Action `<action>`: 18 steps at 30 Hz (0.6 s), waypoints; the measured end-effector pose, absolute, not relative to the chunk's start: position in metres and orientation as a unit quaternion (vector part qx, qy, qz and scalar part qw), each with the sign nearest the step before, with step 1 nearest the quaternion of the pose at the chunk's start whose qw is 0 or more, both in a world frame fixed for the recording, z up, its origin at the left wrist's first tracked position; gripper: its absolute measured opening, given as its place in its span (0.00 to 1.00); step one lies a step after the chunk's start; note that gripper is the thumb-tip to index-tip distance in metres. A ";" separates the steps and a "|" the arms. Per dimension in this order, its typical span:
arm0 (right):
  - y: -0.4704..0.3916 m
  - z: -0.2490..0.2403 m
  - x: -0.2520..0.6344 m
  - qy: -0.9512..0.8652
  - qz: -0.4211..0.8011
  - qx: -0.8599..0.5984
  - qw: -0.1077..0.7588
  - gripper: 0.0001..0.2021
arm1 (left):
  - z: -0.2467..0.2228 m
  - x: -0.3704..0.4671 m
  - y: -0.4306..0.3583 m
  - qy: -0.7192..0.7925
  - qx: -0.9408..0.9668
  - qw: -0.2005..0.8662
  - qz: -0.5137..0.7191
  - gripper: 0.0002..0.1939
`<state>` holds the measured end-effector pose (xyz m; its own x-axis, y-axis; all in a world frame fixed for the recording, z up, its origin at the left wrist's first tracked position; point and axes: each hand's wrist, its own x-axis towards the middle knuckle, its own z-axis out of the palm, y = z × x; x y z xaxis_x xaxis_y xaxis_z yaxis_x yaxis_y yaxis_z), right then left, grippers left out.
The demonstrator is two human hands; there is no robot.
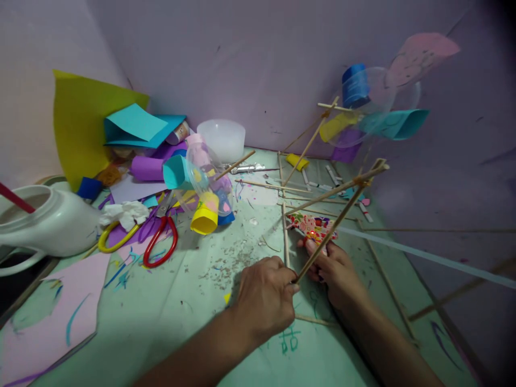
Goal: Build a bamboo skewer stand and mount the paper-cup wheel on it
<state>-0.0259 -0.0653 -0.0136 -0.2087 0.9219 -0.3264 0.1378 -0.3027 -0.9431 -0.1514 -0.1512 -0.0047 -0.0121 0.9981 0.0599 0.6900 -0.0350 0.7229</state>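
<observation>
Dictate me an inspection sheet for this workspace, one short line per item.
Surface: green tabletop, crumbs and pen marks on it.
Job's things: stick frame, leaning stick, floral piece beside a small red light.
Clutter: red-handled scissors, crumpled tissue, pink paper on the left.
Grippers: left hand pinches the leaning stick's lower end; right hand at the floral piece, grip partly hidden.
Cables: dark line under right forearm, cable or shadow unclear.
Surroundings: pale purple wall behind.
</observation>
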 end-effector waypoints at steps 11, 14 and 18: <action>-0.063 -0.012 -0.028 -0.498 0.589 -0.548 0.322 0.22 | -0.006 -0.151 -0.152 0.646 0.656 0.254 0.296 0.09; -0.063 -0.014 -0.026 -0.506 0.583 -0.551 0.317 0.21 | -0.005 -0.151 -0.152 0.647 0.654 0.258 0.296 0.09; -0.062 -0.019 -0.023 -0.519 0.565 -0.557 0.318 0.22 | -0.004 -0.151 -0.151 0.645 0.652 0.264 0.298 0.08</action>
<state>-0.0234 -0.0619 -0.0190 -0.1775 0.9376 -0.2989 0.2178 -0.2588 -0.9411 -0.1506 -0.1510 -0.0042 -0.0096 0.9988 0.0486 0.6844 -0.0289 0.7285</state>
